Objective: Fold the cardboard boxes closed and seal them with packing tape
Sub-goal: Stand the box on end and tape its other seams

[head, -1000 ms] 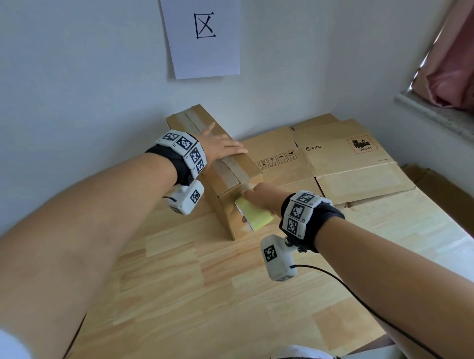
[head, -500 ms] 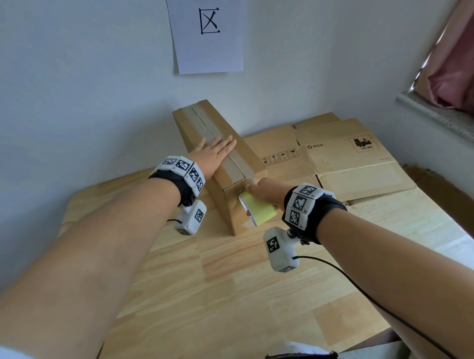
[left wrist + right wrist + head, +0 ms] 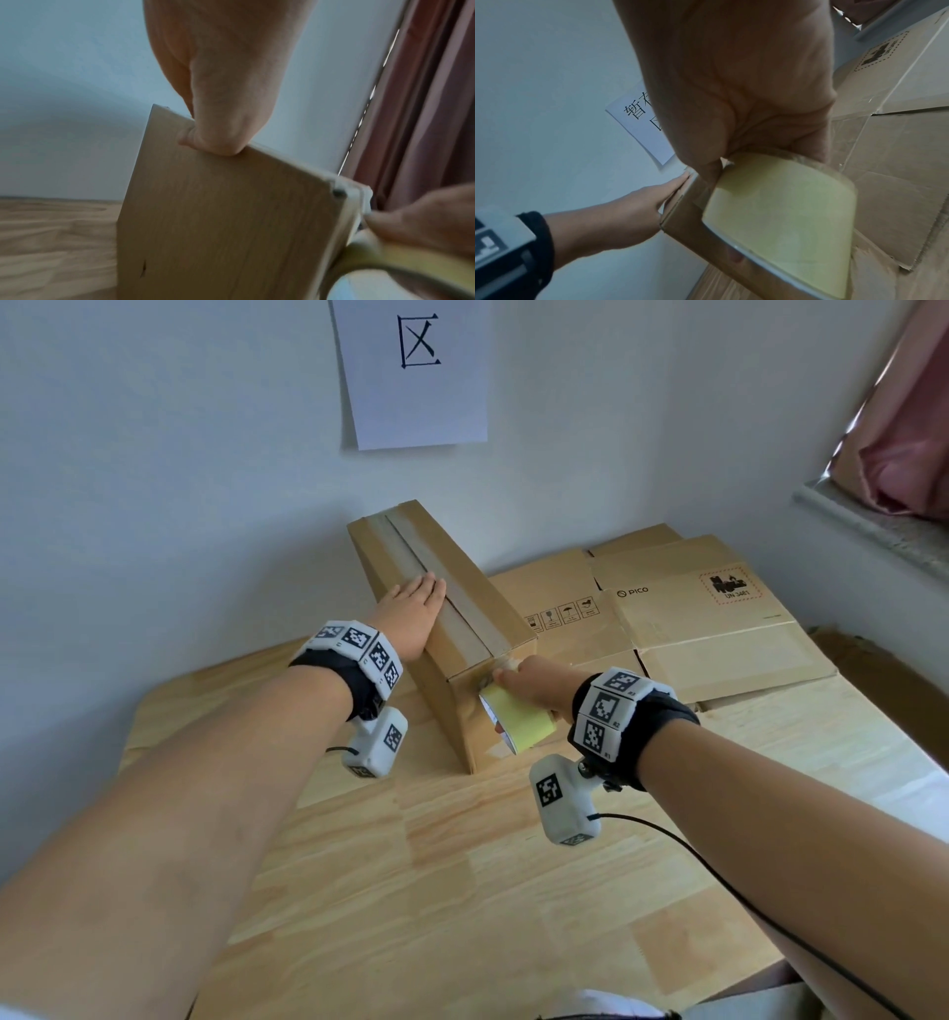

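Note:
A long closed cardboard box (image 3: 464, 608) stands on the wooden table (image 3: 462, 891), with a strip of tape along its top seam. My left hand (image 3: 411, 613) lies flat on the box top (image 3: 231, 223), fingers straight, pressing it down. My right hand (image 3: 529, 683) grips a pale yellow roll of packing tape (image 3: 516, 719) against the box's near end face, thumb at the top edge. In the right wrist view the tape roll (image 3: 777, 219) fills the lower middle, with the fingers through its core.
Several flattened cardboard boxes (image 3: 693, 629) lie at the back right of the table against the wall. A paper sign (image 3: 416, 372) hangs on the wall above. A window sill (image 3: 873, 526) and pink curtain are at the right. Bare tabletop lies near me.
My left hand has slid farther along the box top, away from me. My right hand stays at the near end with the tape roll, slightly lower on the end face.

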Motion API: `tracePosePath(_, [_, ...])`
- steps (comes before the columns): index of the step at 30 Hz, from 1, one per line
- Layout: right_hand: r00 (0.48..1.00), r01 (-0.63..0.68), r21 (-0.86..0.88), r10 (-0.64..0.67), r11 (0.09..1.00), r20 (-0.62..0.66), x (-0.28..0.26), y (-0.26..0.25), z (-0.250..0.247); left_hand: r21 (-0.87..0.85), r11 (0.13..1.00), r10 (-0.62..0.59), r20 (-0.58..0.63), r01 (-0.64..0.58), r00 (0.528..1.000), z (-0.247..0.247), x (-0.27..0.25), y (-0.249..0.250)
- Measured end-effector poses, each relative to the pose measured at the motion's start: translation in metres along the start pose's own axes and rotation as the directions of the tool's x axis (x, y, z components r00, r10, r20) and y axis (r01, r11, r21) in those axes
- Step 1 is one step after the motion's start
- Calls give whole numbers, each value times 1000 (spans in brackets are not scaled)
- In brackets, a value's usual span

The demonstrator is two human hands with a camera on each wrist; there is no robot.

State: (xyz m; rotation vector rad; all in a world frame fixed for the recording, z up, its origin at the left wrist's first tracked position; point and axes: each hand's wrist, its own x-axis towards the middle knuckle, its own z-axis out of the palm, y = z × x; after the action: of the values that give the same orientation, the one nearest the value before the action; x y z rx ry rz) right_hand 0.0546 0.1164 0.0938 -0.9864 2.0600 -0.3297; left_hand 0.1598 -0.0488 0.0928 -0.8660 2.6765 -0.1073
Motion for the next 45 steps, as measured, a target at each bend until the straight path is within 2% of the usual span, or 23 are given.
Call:
tracePosePath(5, [1000, 0, 2, 0, 1000, -7, 1, -1, 0, -136, 990, 27, 3, -26, 1000, -19, 0, -3])
tracePosePath(9, [1000, 5, -1, -5, 1000, -10, 2, -2, -1, -138, 990, -25, -33, 20, 999, -13, -4, 7])
tracePosePath(11, [1000, 10, -11, -11, 1000, -10, 2, -2, 0, -143, 990, -14, -52, 7, 999, -9, -8, 9])
tracePosePath(16, [1000, 17, 3, -17, 1000, -6, -1, -5, 3, -248, 962, 98, -79, -115, 992, -4, -33, 17])
tracePosePath(19, [999, 19, 51, -21, 999, 37, 0, -5, 4, -396, 890, 176, -154, -223, 972, 1, -48, 26])
tracePosePath(21, [999, 32, 76, -34, 997, 35, 0, -2, 5, -477, 842, 170, -207, -251, 963, 10, -54, 35])
tracePosePath(24, [998, 22, 242, -35, 970, 47, -1, 4, 9, -511, 819, 141, -260, -260, 955, 23, -55, 43])
tracePosePath(27, [986, 1, 560, -94, 828, 137, -15, 12, 8, -494, 831, 138, -266, -257, 954, 24, -53, 44])
tracePosePath(28, [975, -8, 628, -132, 778, 176, -18, 17, 6, -490, 833, 137, -266, -256, 954, 24, -53, 45])
tracePosePath(30, [960, -8, 671, -181, 742, 212, -26, 28, 3, -496, 832, 129, -263, -248, 956, 24, -52, 47])
tracePosePath(38, [987, 81, 636, -149, 767, 55, -27, 41, 9, -446, 861, 135, -264, -245, 955, 23, -49, 48])
tracePosePath(45, [998, -19, 407, -10, 913, 69, -17, 38, 22, -446, 858, 141, -270, -254, 952, 26, -49, 48])
